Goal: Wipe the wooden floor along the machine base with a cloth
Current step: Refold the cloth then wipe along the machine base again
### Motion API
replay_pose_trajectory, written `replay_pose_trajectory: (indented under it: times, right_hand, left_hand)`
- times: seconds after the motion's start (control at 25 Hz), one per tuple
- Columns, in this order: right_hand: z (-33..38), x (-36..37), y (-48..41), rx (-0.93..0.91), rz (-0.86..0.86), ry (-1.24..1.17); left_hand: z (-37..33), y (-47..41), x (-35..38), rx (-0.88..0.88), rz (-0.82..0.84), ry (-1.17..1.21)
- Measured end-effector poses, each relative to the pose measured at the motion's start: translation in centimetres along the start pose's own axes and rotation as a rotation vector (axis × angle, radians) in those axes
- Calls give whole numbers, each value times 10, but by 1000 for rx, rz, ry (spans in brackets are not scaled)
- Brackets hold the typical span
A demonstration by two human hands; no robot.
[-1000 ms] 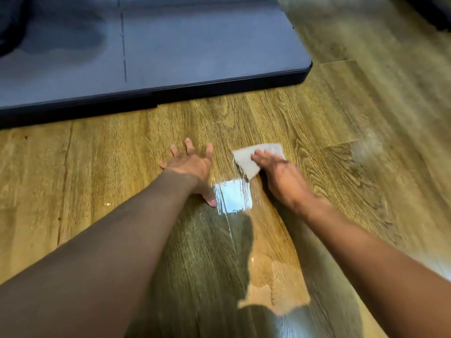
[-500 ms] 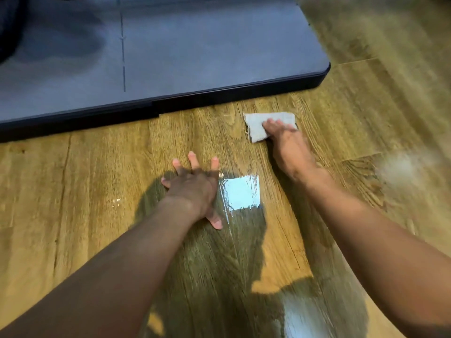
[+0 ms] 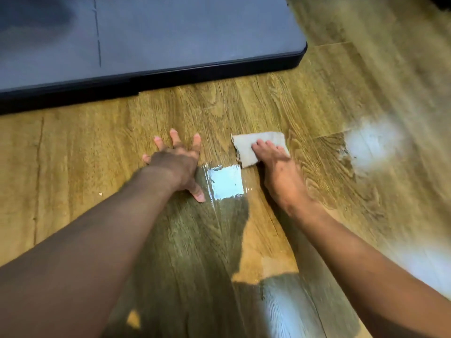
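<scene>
A person's right hand (image 3: 278, 164) presses a small pale cloth (image 3: 253, 147) flat against the wooden floor (image 3: 317, 106) with straight fingers; the left hand (image 3: 175, 162) lies just beside it, fingers spread, palm down on the boards; ahead of both hands, well apart, runs the dark machine base (image 3: 170, 74); a bright glare patch (image 3: 225, 181) sits between the wrists.

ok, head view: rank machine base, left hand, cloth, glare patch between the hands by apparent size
1. machine base, largest, cropped by frame
2. left hand
3. cloth and glare patch: alike; right hand covers part of cloth, so unranked
</scene>
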State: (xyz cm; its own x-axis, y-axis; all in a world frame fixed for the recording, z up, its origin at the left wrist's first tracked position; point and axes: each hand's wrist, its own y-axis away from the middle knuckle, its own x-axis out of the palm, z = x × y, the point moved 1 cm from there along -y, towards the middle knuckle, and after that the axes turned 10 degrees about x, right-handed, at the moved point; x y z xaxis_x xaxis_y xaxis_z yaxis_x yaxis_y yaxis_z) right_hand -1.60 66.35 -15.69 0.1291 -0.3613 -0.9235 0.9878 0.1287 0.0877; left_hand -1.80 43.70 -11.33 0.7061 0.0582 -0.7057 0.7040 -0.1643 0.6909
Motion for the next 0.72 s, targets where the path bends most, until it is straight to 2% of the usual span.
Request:
replay_pose_trajectory:
  times: [0.08, 0.12, 0.28, 0.36, 0.6, 0.72]
  right_hand:
    - [-14, 3, 54, -64, 62, 51]
    - [-19, 6, 52, -84, 73, 75]
    - [7, -8, -28, 15, 47, 84]
    - [12, -10, -28, 30, 70, 61]
    - [-40, -4, 140, -116, 63, -3]
    - [-51, -4, 177, -139, 79, 6]
  left_hand:
    - [0, -2, 1, -14, 7, 20]
    - [1, -3, 2, -20, 11, 25]
    - [1, 1, -1, -12, -9, 10]
    - [1, 6, -2, -4, -9, 2]
    - [-14, 13, -2, 22, -17, 20]
    - [-22, 11, -3, 27, -5, 30]
